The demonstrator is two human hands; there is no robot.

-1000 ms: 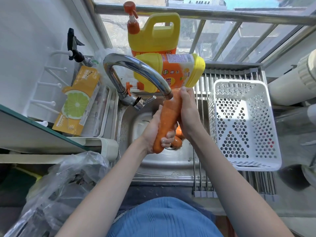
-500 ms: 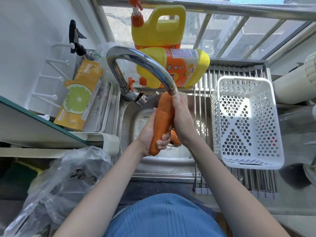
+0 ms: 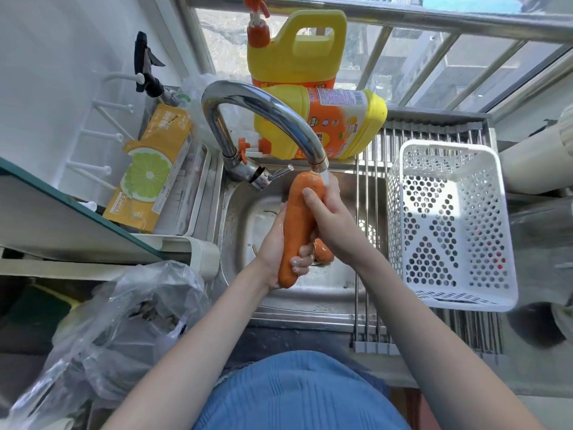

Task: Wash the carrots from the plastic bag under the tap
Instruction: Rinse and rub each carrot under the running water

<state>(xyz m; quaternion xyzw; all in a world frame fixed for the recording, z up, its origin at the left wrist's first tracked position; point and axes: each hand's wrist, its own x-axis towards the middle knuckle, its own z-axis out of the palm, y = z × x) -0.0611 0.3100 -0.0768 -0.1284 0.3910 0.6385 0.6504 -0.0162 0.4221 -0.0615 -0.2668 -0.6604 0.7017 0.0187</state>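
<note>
Gripped at both ends: left hand (image 3: pixel 276 243) curled round the lower, narrower part of the carrot (image 3: pixel 296 231), fingers wrapped underneath to bear the weight; right hand (image 3: pixel 328 218) closed over the upper part, thumb laid across the front, apparently to rub the skin. Held upright and slightly tilted, thick end just under the tap (image 3: pixel 266 110) spout, so that the running water (image 3: pixel 325 176) strikes the top and flows down the full length. Kept over the sink (image 3: pixel 310 302) below the tap, presumably to let dirt and splash drain away. More carrots (image 3: pixel 324 252) lying in the basin beneath the tap, behind the hands, probably waiting their turn or already rinsed; impossible to tell which. Plastic bag (image 3: pixel 124 330) left well to the near left of the tap, slumped on the surface; contents unclear. White perforated basket (image 3: pixel 449 225) parked on the rack right of the tap, likely placed there to receive washed carrots and let them drip. Judged mid-task.
</note>
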